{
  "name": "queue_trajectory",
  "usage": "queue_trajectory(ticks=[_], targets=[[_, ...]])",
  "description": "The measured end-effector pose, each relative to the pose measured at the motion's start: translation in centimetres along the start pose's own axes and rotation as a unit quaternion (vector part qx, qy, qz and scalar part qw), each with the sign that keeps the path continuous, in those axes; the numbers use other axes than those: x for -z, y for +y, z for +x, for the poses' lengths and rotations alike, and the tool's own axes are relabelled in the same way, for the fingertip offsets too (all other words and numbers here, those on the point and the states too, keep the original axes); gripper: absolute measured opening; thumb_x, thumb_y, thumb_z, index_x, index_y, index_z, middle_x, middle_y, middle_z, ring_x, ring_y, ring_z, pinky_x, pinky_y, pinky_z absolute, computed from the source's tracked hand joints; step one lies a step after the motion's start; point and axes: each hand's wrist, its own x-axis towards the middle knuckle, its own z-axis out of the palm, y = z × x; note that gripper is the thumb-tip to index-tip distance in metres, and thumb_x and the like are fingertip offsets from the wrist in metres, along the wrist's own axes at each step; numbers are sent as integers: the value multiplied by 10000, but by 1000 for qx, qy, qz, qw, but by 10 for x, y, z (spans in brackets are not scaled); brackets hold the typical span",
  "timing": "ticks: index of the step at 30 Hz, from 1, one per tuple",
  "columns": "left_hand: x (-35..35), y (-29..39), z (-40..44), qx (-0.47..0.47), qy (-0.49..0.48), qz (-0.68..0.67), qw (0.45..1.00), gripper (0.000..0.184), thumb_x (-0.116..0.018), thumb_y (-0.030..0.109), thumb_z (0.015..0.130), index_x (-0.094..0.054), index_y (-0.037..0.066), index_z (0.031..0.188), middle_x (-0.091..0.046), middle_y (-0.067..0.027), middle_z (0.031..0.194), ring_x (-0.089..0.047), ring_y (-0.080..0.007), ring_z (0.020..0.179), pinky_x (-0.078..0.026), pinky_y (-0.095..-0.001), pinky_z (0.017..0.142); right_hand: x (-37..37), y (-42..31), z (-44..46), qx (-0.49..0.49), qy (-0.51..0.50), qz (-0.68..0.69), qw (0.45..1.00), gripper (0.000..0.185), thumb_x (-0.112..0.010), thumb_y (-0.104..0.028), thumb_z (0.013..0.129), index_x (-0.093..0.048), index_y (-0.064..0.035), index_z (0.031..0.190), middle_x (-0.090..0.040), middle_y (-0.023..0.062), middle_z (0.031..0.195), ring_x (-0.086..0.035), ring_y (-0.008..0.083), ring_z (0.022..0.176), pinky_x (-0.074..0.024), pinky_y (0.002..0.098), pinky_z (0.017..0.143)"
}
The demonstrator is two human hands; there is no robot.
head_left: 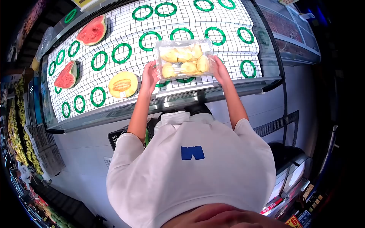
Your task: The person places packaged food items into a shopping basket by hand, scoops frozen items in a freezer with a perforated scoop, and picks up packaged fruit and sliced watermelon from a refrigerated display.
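Observation:
Between my two hands is a clear plastic fruit container (159,45), held level over the front part of the display case. Several pale yellow fruit pieces (186,55) lie inside it in two rows; I cannot tell which fruit they are. My left hand (151,75) grips the container's left side, and my right hand (220,70) grips its right side. To the left of my left hand, a cut melon half (123,84) lies face up with its orange flesh and seeds showing.
The display case (175,92) has a white, black-gridded liner with several green rings (122,53) on it. Two cut watermelon pieces, one at the back (92,30) and one at the far left (66,75), lie on the liner. A black crate (116,137) stands on the floor below.

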Motion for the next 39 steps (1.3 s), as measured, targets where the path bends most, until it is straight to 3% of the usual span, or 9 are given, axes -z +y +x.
queue_trajectory(ticks=[3,5,8,15,23,28,33,36,39], targets=[[-3,1,59,31,11,38,999,617,-439,464,801,-320,39,1232,-573,-97,977,-583,-177,811,-470,-304,712,17,-18,47,-14,-47,-17,999,527,-264,-406,916,-341,-1,1245,-424,114,1245,-414,200,1136,-305,319,957],[8,-13,110,42,31,72,996,672,-389,505,800,-276,44,1276,-540,-109,1067,-555,-205,913,-445,-350,779,32,-25,86,-25,-68,-32,997,533,-262,-411,916,-340,6,1238,-422,114,1240,-406,203,1140,-296,315,970],[14,-33,171,41,120,127,984,761,-316,596,761,-248,73,1310,-409,-129,1253,-368,-282,1157,-219,-514,938,63,-17,158,-15,-70,-65,995,548,-256,-424,913,-329,3,1247,-413,112,1253,-400,201,1147,-292,315,971],[4,-38,238,-1,181,35,983,685,-349,521,781,-332,18,1245,-455,-182,1185,-483,-297,1045,-366,-419,886,75,-15,242,-63,-120,-65,989,638,-227,-489,894,-288,18,1276,-367,110,1293,-357,205,1188,-271,318,982],[26,-42,258,13,175,15,984,657,-292,519,811,-154,152,1339,-316,-124,1332,-336,-314,1190,-204,-486,968,84,-18,257,-69,-31,-59,995,564,-326,-517,868,-438,-37,1143,-432,64,1150,-418,198,965,-331,354,849],[12,-35,237,51,213,149,964,652,-328,563,803,-283,111,1271,-399,-131,1261,-378,-296,1141,-233,-496,943,78,-19,240,-46,22,-101,994,486,-366,-442,875,-458,-37,1126,-474,64,1115,-421,181,992,-354,318,822],[18,-34,172,-13,281,277,919,402,-467,334,828,-430,62,1122,-552,-51,969,-525,-152,880,-406,-305,746,84,-4,213,30,146,-141,979,229,-502,-229,818,-523,-59,969,-531,46,937,-509,147,844,-410,288,699],[14,-27,90,-156,290,286,900,330,-539,213,814,-498,15,1075,-579,-46,896,-542,-110,808,-413,-233,687,75,5,183,41,152,-141,977,196,-497,-204,812,-526,-46,923,-536,57,892,-518,134,792,-416,265,669],[17,-28,-9,-321,351,309,823,196,-518,84,824,-524,-1,1000,-586,-58,891,-530,-95,785,-416,-212,698,44,7,137,40,73,-140,987,154,-458,-145,831,-516,-15,889,-549,58,759,-535,123,676,-444,232,616]])
